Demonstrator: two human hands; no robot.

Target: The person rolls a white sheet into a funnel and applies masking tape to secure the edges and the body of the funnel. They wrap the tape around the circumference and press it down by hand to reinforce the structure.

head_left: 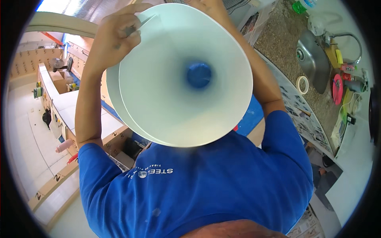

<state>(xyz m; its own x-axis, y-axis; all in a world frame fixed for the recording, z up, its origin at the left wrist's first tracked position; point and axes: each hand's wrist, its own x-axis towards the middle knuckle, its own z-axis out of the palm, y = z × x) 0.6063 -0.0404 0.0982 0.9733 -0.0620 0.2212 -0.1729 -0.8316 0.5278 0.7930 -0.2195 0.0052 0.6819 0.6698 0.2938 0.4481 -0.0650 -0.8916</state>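
A large white sheet (166, 115), curled into a wide tube or cone, stands in front of my chest. Its near end faces up toward me, and its edges overlap at the left. Blue shows through the small round opening at the far end. My left hand (116, 39) grips the sheet's upper left rim, its fingers bent over the edge. Behind the sheet's far rim, my right hand (208, 4) is cut off by the top of the picture. Its fingers are mostly hidden, so I cannot tell whether they hold the sheet.
At right, a speckled countertop (274, 35) carries a steel sink (314, 59), a tape roll (302, 85) and a pink round object (337, 89). A green-based bottle (299, 6) stands at its far end. A white-topped counter (73, 107) and wooden beam (53, 180) lie left.
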